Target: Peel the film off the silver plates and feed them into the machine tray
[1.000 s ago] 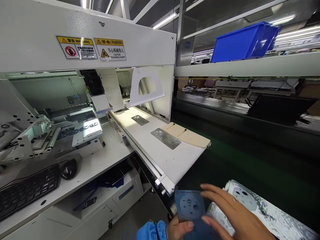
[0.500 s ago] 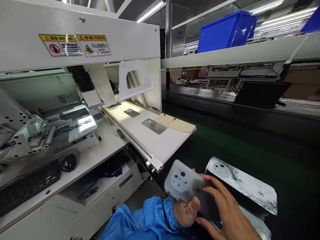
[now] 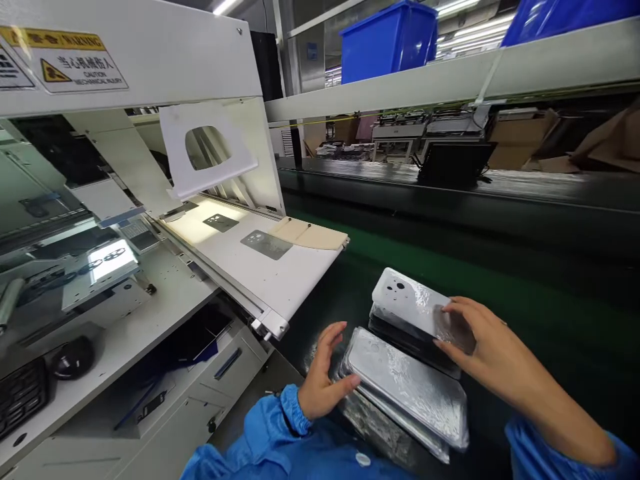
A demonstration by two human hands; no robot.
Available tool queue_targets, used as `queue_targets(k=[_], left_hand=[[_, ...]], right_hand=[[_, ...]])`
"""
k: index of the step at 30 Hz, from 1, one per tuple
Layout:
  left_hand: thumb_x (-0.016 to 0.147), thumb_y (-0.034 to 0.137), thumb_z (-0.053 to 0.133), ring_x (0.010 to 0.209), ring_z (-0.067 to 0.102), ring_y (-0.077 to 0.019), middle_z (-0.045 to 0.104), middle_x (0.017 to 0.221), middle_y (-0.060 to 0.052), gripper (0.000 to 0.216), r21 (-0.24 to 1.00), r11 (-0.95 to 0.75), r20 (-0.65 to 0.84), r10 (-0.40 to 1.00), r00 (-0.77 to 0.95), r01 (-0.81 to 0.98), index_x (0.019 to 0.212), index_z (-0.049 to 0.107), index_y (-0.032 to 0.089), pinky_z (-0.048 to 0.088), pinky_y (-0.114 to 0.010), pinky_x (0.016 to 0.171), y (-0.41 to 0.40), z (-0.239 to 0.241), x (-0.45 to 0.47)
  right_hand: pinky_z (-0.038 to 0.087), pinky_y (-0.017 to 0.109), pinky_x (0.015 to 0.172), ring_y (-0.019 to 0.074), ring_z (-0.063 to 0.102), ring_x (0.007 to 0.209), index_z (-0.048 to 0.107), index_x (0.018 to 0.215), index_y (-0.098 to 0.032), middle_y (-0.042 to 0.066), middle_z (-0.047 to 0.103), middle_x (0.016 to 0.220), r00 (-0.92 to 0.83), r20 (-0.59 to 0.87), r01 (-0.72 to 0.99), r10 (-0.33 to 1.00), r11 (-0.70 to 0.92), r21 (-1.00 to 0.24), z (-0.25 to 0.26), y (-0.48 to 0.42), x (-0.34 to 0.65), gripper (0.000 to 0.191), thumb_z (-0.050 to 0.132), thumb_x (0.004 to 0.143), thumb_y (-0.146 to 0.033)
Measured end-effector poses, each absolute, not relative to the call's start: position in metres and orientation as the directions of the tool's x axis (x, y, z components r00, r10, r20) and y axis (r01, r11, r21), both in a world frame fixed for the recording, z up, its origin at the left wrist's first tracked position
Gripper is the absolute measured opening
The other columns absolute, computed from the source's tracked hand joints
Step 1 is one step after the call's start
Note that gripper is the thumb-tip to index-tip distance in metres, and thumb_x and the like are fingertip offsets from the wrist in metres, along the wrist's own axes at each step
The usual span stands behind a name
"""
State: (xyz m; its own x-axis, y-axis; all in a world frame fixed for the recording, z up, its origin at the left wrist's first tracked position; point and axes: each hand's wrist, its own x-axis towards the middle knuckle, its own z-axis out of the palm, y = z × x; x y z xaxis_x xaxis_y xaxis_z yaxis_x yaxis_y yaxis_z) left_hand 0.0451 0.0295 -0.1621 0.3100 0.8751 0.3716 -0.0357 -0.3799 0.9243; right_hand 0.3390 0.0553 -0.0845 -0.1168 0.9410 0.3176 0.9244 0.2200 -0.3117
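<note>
Two stacks of foil-wrapped phone covers sitting on the dark green belt by the white conveyor [image 3: 280, 293]. Left hand [image 3: 320, 377] open, fingers spread, just touching the near stack [image 3: 407, 387]; right hand [image 3: 493, 353] flat on the far stack [image 3: 417, 310], gripping nothing. Could easily slide the slick top cover off with a sideways nudge. Long axis running left-far to right-near, camera holes at the far-left end.

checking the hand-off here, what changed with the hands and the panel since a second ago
The panel both hands held is no longer held. The left hand now touches the edge of the near stack of panels, fingers spread; the right hand lies on the top panel of the far stack. The camera swung right. Two plates stay on the white conveyor.
</note>
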Motion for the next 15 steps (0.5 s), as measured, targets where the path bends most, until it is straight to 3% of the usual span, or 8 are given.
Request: queue_targets(k=[6,10,15], left_hand=[[0.084,0.042,0.060,0.132,0.038,-0.0286,0.043,0.140,-0.013,0.051,0.882,-0.429,0.365,0.884,0.292,0.197,0.130,0.044,0.023,0.029,-0.053,0.112,0.034,-0.170,0.045],[0.082,0.045,0.062,0.135,0.034,-0.0305,0.039,0.144,-0.015,0.056,0.882,-0.385,0.297,0.901,0.315,0.271,0.129,0.045,0.022,0.025,-0.056,0.113,0.038,-0.180,0.045],[0.075,0.053,0.067,0.137,0.033,-0.0330,0.038,0.146,-0.018,0.069,0.877,-0.394,0.271,0.879,0.393,0.276,0.132,0.044,0.020,0.023,-0.059,0.113,0.044,-0.191,0.046]], right_hand=[[0.051,0.040,0.076,0.0277,0.060,0.091,0.053,0.103,-0.020,0.012,0.059,0.114,-0.118,0.037,0.923,0.992,0.124,-0.365,-0.104,0.075,0.351,0.041,0.049,0.073,-0.047],[0.050,0.038,0.079,0.0282,0.058,0.101,0.053,0.104,-0.021,0.011,0.053,0.127,-0.160,0.052,0.923,0.986,0.168,-0.347,-0.111,0.074,0.352,0.041,0.052,0.071,-0.046],[0.049,0.040,0.084,0.0267,0.058,0.098,0.054,0.104,-0.019,0.012,0.056,0.122,-0.174,0.075,0.922,0.982,0.189,-0.339,-0.114,0.076,0.357,0.039,0.050,0.071,-0.038]])
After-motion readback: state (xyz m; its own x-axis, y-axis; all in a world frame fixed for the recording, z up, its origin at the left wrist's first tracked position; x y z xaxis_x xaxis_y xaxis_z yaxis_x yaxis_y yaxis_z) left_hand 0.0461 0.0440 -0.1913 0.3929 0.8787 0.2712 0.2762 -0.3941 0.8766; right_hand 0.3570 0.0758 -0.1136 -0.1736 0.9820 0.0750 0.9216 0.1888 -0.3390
